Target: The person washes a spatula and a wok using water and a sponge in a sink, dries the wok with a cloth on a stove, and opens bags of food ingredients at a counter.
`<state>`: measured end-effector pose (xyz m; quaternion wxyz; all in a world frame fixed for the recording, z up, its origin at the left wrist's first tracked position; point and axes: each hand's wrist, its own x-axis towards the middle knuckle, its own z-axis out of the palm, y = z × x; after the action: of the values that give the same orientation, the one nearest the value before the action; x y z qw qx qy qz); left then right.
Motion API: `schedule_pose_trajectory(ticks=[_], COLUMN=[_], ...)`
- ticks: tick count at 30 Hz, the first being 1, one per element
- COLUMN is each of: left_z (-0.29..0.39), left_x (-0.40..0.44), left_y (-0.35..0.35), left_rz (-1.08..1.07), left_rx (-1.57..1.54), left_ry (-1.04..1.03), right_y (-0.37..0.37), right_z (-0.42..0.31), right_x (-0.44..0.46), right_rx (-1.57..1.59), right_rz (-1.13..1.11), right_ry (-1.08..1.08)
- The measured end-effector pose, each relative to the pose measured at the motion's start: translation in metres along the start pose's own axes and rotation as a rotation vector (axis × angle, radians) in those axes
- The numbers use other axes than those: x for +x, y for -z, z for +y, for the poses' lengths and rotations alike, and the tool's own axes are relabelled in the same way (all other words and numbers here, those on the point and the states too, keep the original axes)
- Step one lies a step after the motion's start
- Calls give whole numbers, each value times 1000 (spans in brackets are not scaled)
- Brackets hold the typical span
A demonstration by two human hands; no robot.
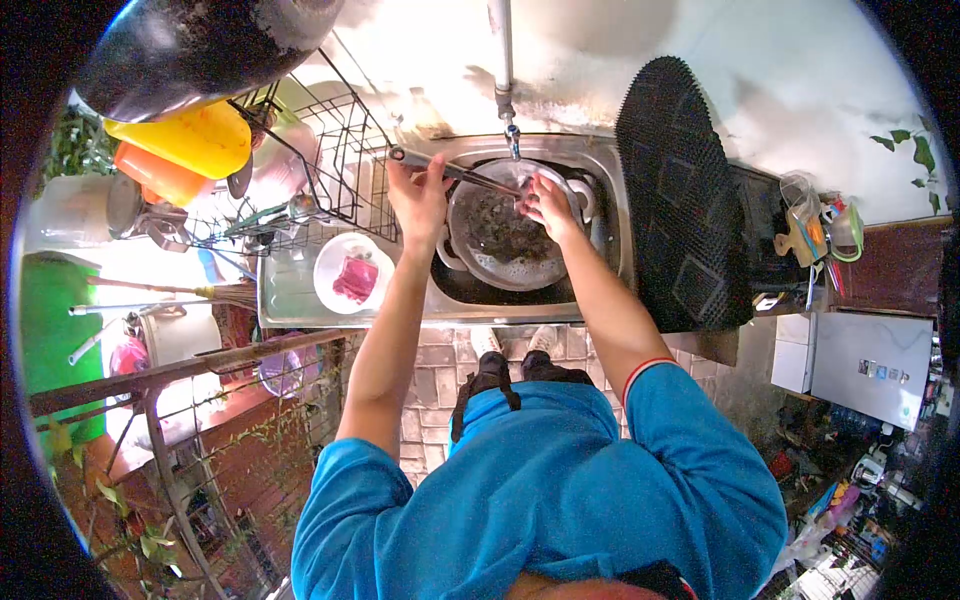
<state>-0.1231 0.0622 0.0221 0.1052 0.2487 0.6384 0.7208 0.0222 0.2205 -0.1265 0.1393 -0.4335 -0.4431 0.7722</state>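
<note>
Over a sink, my left hand grips the dark handle of a long utensil, which slants down to the right. My right hand is at the far end of the utensil, its fingers pinched around that end; whether they hold anything more is too small to tell. Beneath both hands a round pot sits in the basin, with cloudy water and dark bits in it. A tap stands just behind the pot. Left of the basin, a white bowl holds a pink item.
A black wire rack with yellow and orange containers stands at the left. A black textured mat lies right of the basin. A metal railing runs at the lower left. A white cabinet is at the right.
</note>
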Motion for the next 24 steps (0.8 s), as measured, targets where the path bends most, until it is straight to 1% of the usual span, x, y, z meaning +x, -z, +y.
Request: schedule_pose_trajectory(ticks=[2, 4, 5, 6, 8, 9, 12, 14, 15, 17, 18, 19, 20, 21, 22, 23, 24], left_z=[0, 9, 14, 21, 23, 25, 21, 15, 15, 17, 24, 31, 39, 53, 60, 50, 66], left_x=[-5, -8, -10, -12, -13, -13, -17, -22, -30, -37, -41, -43, -44, -46, -48, -47, -55], left_y=[9, 15, 18, 20, 24, 27, 36, 40, 35, 34, 33, 30, 27, 23, 21, 21, 15], left_rz=[58, 56, 112, 167, 192, 208, 229, 224, 253, 232, 208, 231, 234, 180, 127, 90, 73], left_rx=[-23, -47, -61, -73, -110, -121, -117, -97, -246, -208, -171, -71, -71, 28, 127, 187, 248], left_ry=[72, 71, 61, 53, 54, 47, 50, 82, 76, 81, 85, 88, 86, -16, -119, -273, -271], right_y=[-5, -16, -21, -19, -12, -16, -19, -13, -12, -8, -4, -1, 0, -1, -2, -2, -4], right_z=[-3, -16, -21, -16, 3, 4, 10, 18, 19, 24, 27, 29, 31, 24, 15, 6, -4], right_x=[12, 8, 5, 12, 44, 46, 50, 49, 42, 24, 16, 9, 2, -16, -32, -45, -59], right_rx=[-19, -53, 51, 54, 177, 167, 154, 93, -21, -249, -252, -383, -513, -433, -435, -331, -224], right_rz=[15, -11, 28, 23, 6, 82, 116, 79, 109, 168, 166, 197, 228, 188, 186, 144, 99], right_ry=[2, 0, 36, 34, 120, 149, 178, 160, 146, 115, 111, 193, 277, 239, 242, 30, -180])
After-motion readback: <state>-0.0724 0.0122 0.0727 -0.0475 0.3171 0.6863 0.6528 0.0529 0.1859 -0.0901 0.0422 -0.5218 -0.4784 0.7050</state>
